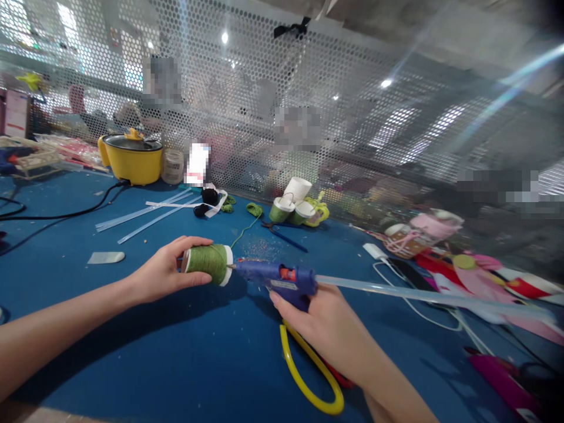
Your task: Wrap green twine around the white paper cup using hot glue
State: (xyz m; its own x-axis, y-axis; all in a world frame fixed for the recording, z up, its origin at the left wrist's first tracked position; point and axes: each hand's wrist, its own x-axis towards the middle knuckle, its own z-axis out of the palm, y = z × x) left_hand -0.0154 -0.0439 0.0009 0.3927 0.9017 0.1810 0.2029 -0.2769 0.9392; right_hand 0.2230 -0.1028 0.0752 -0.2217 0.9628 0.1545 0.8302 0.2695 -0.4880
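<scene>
My left hand [170,267] is closed around a white paper cup wrapped in green yarn [207,262], held on its side above the blue table. From the cup a strand of green yarn [241,235] runs back to a small coil [254,210]. In my right hand [328,311] is a blue hot glue gun [275,276], its nozzle at the cup's white rim; I cannot tell whether it touches. A long clear glue stick [388,289] sticks out of the gun's rear. Behind my right hand lies a yellow scissor handle [308,367], partly hidden.
Farther back stand green-wrapped cups [282,210], a white cup [298,189] and pliers [286,236]. Loose glue sticks [154,222] lie left of centre, near a yellow electric pot [134,161]. Felt pieces [480,276] and cables crowd the right. A perforated metal screen [247,88] borders the back.
</scene>
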